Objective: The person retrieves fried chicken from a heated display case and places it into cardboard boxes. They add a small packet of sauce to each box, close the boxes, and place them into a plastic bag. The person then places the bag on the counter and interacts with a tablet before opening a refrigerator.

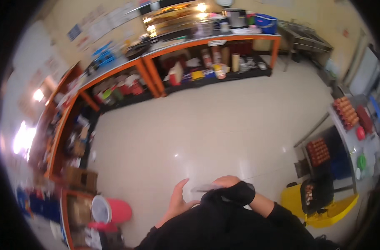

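My left hand (180,201) is held in front of my body, over the floor, with its fingers apart and nothing in it. To its right, my right hand (227,181) is bent round a thin, greyish, see-through thing (203,188) that points toward the left hand; its kind is too blurred to tell. Bunched black cloth (229,195) hides part of the right hand and wrist. The left fingers do not touch the see-through thing.
Orange-framed counters (215,41) line the back and left. A pink bucket (119,210) stands at the lower left. At the right are an open yellow bin (292,200), trays of eggs (346,112) on a table, and a metal sink (306,37) farther back.
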The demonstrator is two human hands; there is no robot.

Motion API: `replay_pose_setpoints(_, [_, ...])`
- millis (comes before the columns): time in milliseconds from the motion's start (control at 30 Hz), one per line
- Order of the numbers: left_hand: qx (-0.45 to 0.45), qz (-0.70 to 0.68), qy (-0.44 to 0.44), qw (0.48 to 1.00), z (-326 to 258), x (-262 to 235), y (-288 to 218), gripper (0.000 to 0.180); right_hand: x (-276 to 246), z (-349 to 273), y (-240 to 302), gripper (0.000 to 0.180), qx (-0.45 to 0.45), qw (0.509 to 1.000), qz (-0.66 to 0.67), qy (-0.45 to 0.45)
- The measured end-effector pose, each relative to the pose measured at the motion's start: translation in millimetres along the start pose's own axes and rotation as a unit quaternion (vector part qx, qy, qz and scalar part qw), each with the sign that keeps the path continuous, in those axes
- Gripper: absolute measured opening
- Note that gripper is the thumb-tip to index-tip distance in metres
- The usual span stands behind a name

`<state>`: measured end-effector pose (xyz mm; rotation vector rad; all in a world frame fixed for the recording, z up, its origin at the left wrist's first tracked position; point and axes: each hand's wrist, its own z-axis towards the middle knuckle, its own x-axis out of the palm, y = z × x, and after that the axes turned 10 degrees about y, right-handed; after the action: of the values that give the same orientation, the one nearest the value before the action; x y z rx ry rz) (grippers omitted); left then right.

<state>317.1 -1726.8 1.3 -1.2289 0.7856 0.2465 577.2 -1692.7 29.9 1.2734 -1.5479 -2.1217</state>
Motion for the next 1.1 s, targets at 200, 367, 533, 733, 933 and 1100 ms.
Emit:
replay_pose_setpoints(200, [0.136, -0.009, 0.43, 0.892, 258.0, 35.7, 33.4, 0.025, -137.5, 16.2, -22.9, 0.026, 0.142, 0.961, 0.19, -0.145])
replay_pose_setpoints(367, [0.129, 0.05, 0.458, 0.878, 425.3, 72.6, 39.6, 0.02, -190.7, -9.0, -204.6, 0.052, 0.16, 0.902, 0.132, -0.38])
replay_pose_setpoints(533, [0.001, 0.096, 0.313, 0.945, 547.4, 50.9, 81.2, 0.021, -342.8, 23.0, -292.6, 0.073, 0.246, 0.942, 0.166, -0.155])
replay_pose_setpoints(733, [-0.116, 0.053, 0.158, 0.979, 697.5, 15.0, 136.6, 0.014, -529.9, 131.5, -367.7, 0.06, -0.016, 0.881, 0.469, 0.063])
replay_pose_setpoints(933, [-0.147, 0.031, 0.15, 0.977, 879.7, 2.7, 178.7, 0.016, -721.6, 189.0, -419.0, 0.022, 0.016, 0.923, 0.31, -0.227])
replay_pose_setpoints(1100, [0.037, 0.11, 0.278, 0.953, 1114.0, 21.0, 147.3, 0.019, -840.0, 147.0, -346.1, 0.031, -0.365, 0.833, -0.205, -0.362])
